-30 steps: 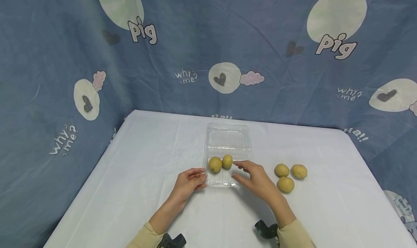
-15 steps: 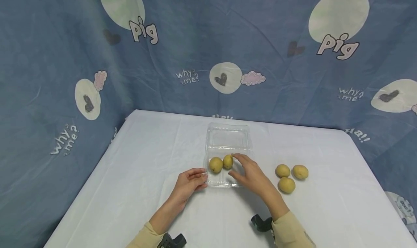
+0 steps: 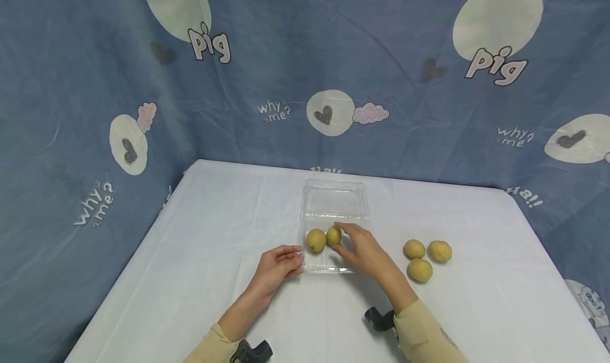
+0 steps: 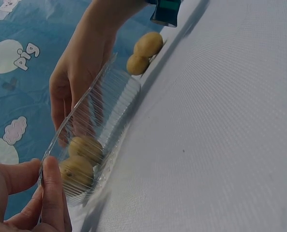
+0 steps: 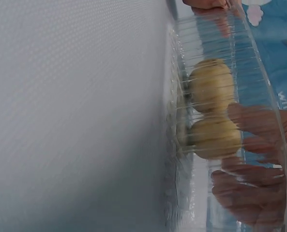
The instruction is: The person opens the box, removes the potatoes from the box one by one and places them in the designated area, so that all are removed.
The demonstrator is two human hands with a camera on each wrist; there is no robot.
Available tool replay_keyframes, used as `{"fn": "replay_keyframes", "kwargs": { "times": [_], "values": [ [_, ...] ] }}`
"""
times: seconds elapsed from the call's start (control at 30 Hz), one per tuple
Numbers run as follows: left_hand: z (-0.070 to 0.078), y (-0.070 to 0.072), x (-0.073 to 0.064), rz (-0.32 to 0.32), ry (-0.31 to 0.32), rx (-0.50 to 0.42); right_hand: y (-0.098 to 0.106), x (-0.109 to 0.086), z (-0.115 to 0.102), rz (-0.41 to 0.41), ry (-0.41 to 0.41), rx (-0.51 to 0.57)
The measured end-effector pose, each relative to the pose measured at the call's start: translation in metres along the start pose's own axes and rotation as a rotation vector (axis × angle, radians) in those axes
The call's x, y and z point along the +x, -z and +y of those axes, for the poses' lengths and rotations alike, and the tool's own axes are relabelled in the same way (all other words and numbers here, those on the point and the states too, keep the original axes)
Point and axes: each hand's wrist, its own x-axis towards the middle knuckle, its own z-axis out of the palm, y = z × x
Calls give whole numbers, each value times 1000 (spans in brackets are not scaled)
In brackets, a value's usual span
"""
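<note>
A clear plastic clamshell container lies with its lid folded back. My left hand pinches its left wall between thumb and fingers, as the left wrist view shows. Two round yellow potatoes sit side by side in the base: a larger left potato and a smaller right potato. Around the smaller one curl the fingers and thumb of my right hand, index finger at its far side and thumb at its near side. In the right wrist view that hand shows through the ribbed wall.
Three more potatoes lie grouped on the white cloth to the right of the container. The open lid extends toward the back of the table. A blue patterned curtain hangs behind and at the left.
My right hand has moved left and slightly away from me, and its fingers and thumb have closed in on the smaller potato. The left hand has stayed at the container's wall.
</note>
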Motion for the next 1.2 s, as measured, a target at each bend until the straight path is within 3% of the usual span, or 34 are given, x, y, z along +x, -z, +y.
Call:
{"fn": "replay_keyframes", "kwargs": {
  "times": [0.73, 1.2],
  "values": [
    [1, -2, 0, 10, -2, -14, -9, 4, 1, -1, -80, -47],
    [0, -2, 0, 6, -2, -6, -9, 7, 4, -49, -42, 3]
  ]
}}
